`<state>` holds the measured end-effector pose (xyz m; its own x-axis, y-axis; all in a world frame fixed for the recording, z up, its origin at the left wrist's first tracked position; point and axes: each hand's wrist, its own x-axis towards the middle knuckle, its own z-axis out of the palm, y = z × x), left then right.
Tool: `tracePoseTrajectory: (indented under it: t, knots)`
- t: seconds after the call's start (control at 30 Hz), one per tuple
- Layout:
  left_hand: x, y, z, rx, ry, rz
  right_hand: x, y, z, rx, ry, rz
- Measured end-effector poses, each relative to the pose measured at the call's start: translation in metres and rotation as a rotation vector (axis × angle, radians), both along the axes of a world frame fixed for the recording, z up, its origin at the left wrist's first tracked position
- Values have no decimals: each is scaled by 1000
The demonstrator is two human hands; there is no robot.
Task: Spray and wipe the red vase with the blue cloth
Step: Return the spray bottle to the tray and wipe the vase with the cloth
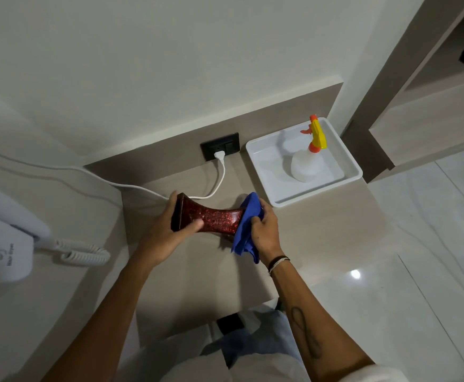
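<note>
The pale beige laminate counter point(321, 232) carries everything here, and both hands work just above its middle. Beyond the right hand's fingers, near the back corner, sits the shallow white square plastic tray point(263, 161); the translucent white spray bottle with its yellow and orange trigger head point(306, 164) stands upright in it, well apart from both hands. That suggests the spraying is done for now and the bottle is parked where drips stay contained.

Well out to the left of the left hand's fingers lies the white wall-type hair dryer with its coiled cord point(10, 238), clear of the work. A white power cable point(219, 177) runs from the black wall socket point(219, 150) and passes just behind the left hand.

The glossy dark red speckled vase with flared ends and a narrow waist point(214, 217) is held sideways in the air between the hands. The left hand point(167, 227) clamps one flared end, thumb over the body, probably to steady it against the rubbing. The right hand point(263, 224) has its fingers curled around the bunched blue microfibre cloth point(246, 224), pressing it over the vase's other end, which the cloth hides. Turning the vase on its side likely exposes every face to the cloth; wiping looks under way.
</note>
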<state>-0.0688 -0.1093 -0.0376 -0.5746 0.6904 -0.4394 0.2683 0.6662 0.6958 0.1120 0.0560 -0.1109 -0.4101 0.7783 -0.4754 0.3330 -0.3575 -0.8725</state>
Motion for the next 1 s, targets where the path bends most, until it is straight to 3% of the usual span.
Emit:
tracePoseTrajectory:
  t: [0.1,0.2,0.3,0.4,0.47,0.5,0.53,0.57,0.6,0.7,0.77,0.87,0.93,1.0]
  knots:
    - [-7,-8,-5,-27,79,-107,-5,-5,1,133,-74,72]
    - [7,-8,-6,-14,297,-83,-5,-22,2,314,-109,202]
    - [4,-1,-3,102,337,-45,-9,-58,8,664,-209,478]
    - [19,4,-5,88,367,-29,-29,-104,27,771,38,572]
    - [49,0,-4,4,229,55,-40,-122,34,819,168,598]
    - [53,-6,-7,-54,317,89,-40,-124,32,866,182,623]
    - [50,-7,-9,11,394,163,-36,-120,26,910,188,653]
    - [49,-17,-15,26,280,157,-27,-111,19,947,162,689]
    - [33,-8,-8,13,298,89,-17,-100,9,975,91,704]
    - [5,-19,10,28,395,6,14,-66,-20,967,-221,639]
    - [17,-12,15,20,412,-10,20,-57,-25,906,-299,566]
    - [25,-4,12,39,425,-4,0,-81,-7,807,-134,465]
    - [18,-1,13,66,422,-2,-19,-106,13,745,97,492]
    - [20,1,12,66,411,-25,-29,-115,24,760,206,545]
